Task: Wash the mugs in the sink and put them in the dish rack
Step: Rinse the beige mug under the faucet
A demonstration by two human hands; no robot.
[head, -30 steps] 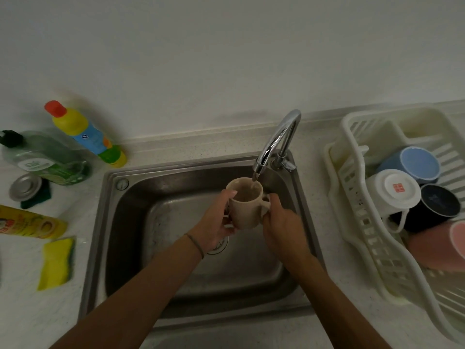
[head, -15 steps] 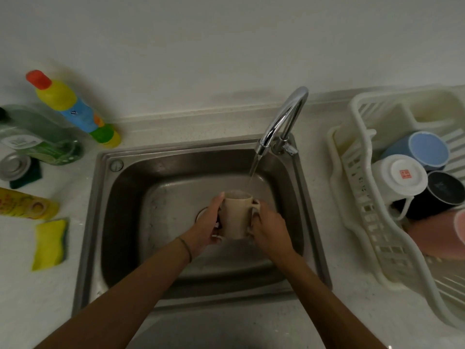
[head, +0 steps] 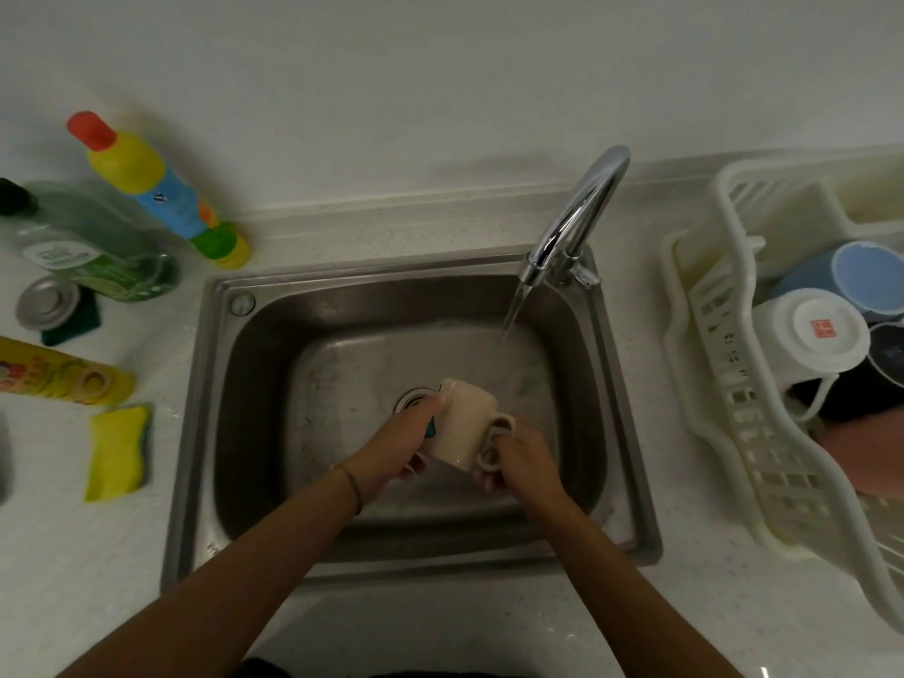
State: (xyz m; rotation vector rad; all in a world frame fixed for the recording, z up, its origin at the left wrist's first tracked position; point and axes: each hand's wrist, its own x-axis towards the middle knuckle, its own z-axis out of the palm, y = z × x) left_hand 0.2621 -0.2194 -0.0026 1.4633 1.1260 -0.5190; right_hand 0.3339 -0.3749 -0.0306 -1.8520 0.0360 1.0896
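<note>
We take the dish rack (head: 724, 384) first, well off to the right of our right hand (head: 526, 455): it already carries a white mug (head: 802, 335) bottom-up, a blue mug (head: 861, 276) behind it, a dark mug (head: 880, 379) beside that, and a pinkish one (head: 866, 457) cut by the frame edge. So we judge four mugs washed and racked.

Next the sink (head: 264, 384), which surrounds both our hands. Apart from the drain we see nothing else lying in its basin, so this looks to us like the last mug, though our arms hide part of the floor. The tap (head: 572, 227) beyond our right hand is running, and its stream falls just past the mug rather than into it.

Between our hands sits the beige mug (head: 464, 423), held low in the basin and tipped over, mouth toward us, base pointing away to the left. We judge it is being emptied after a rinse. Our left hand (head: 396, 445) grips its body, thumb across the side and fingers curled beneath. Our right hand pinches the handle (head: 496, 442), fingers curled round the loop.

What is left, as we judge it: shake it dry, carry it right, set it upside down in the rack, and shut off the tap.
</note>
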